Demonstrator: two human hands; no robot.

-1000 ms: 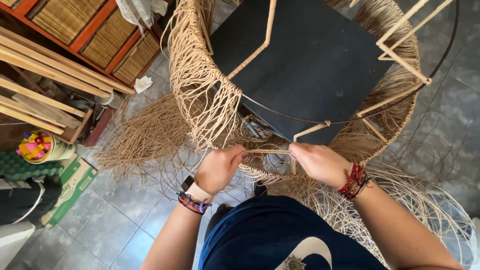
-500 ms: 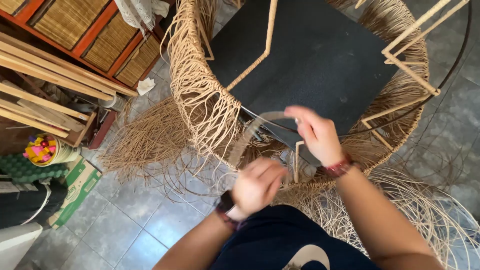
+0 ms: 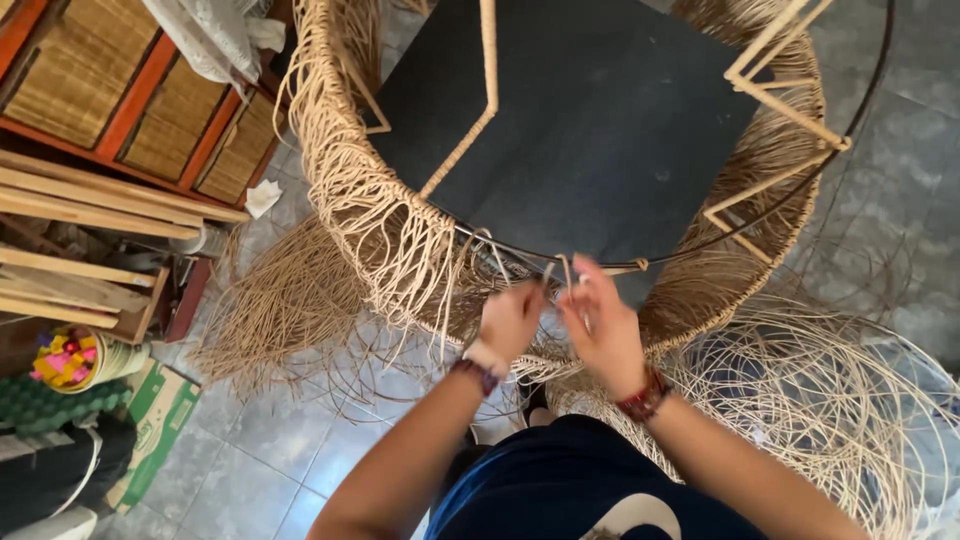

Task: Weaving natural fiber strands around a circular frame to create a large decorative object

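While both hands' fingers pinch thin pale rattan strands [image 3: 560, 275], the round wire frame [image 3: 640, 262] curves above.

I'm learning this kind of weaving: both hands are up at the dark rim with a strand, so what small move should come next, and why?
Probably draw the pale strand snug against the dark metal rim. Both the left hand and right hand pinch it just below the rim, where the woven fringe ends and bare rim begins.
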